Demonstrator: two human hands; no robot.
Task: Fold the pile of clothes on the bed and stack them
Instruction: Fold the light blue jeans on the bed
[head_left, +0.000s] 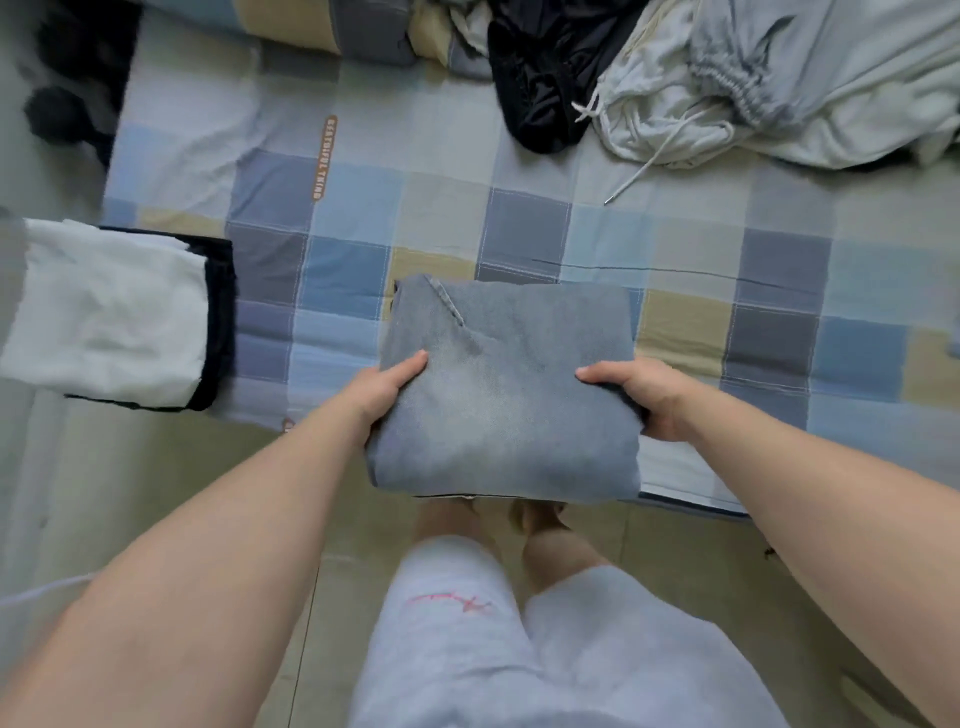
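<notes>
A folded blue denim garment (506, 389) is held over the near edge of the bed. My left hand (387, 382) grips its left side, thumb on top. My right hand (641, 392) grips its right side, thumb on top and fingers underneath. At the left edge of the bed lies a stack of folded clothes (111, 317), white on top of a black piece. An unfolded pile sits at the far right: a black garment (543, 73) and pale grey drawstring trousers (769, 88).
The bed carries a blue, grey and tan checked sheet (519, 228). A rolled quilt (322, 26) lies along the far side. Tiled floor (156, 467) runs below the bed edge, where my legs in pale shorts stand.
</notes>
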